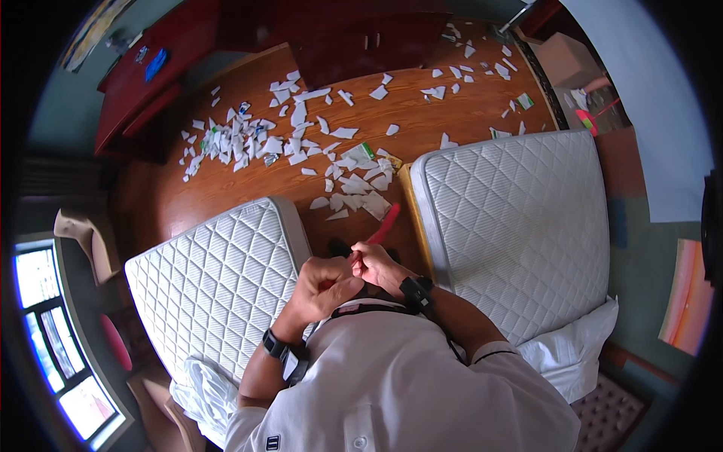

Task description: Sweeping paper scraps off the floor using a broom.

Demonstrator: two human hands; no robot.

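Close together in front of my waist, my left hand [327,288] and my right hand [374,264] are both curled around a red handle, most of which their fingers hide. A blurred red end [386,224] of this tool sticks out past the hands towards the floor; its kind is unclear. Beyond it, many torn white pieces of paper or card [356,186] lie on the wooden floor, with a denser heap [240,138] farther off to the left. A green and white packet [358,153] lies among the scraps.
Bare quilted mattresses stand on both sides, the left one [220,277] and the right one [514,226], with a narrow gap between. Dark red cabinets [367,51] line the far side, and a red desk [147,85] is at the far left. A cardboard box [567,59] sits at the upper right.
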